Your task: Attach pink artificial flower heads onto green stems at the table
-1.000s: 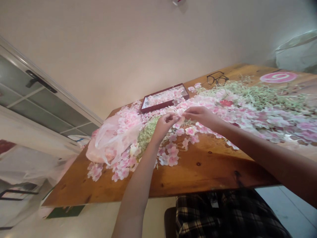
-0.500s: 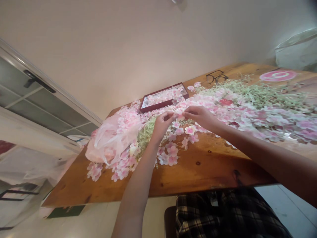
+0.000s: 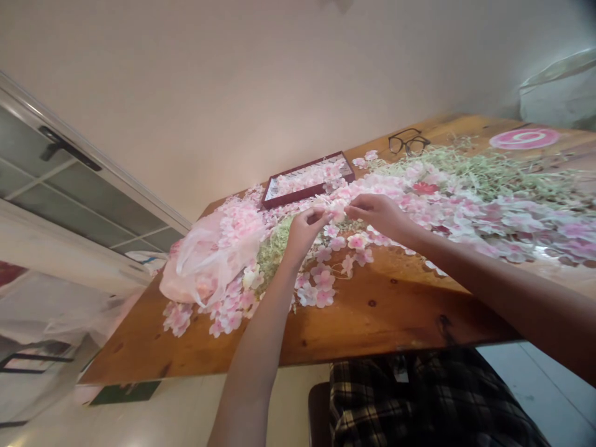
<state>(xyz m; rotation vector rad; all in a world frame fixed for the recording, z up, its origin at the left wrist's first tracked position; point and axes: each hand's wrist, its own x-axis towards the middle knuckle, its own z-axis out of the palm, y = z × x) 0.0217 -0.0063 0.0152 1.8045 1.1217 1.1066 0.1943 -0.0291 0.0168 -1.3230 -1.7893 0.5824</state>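
Between my fingertips is a pale pink artificial flower (image 3: 337, 213), held just above the heap. My left hand (image 3: 306, 230) pinches its left side, thumb and forefinger together. From the other side my right hand (image 3: 376, 213) pinches at its edge, fingers curled. Pink and white cloth blossoms (image 3: 323, 284) lie on the wood under and in front of my hands. Behind them stands a shallow dark-red box (image 3: 298, 197) with more blossoms inside. Pale green plastic stems (image 3: 274, 249) lie close to my left wrist. The finger contact is too small to make out in detail.
A thin white plastic bag (image 3: 200, 267) with pink blossoms lies at the left of the wooden table (image 3: 372, 316). Black-framed glasses (image 3: 408, 144), a pink round sign (image 3: 524, 138) and green stems (image 3: 503, 174) are at the back right. A white sack (image 3: 559, 93) stands beyond.
My hands stay pinched at nearly the same spot. The right fingers have shifted slightly at the flower's edge, and the whole view has tilted a little.
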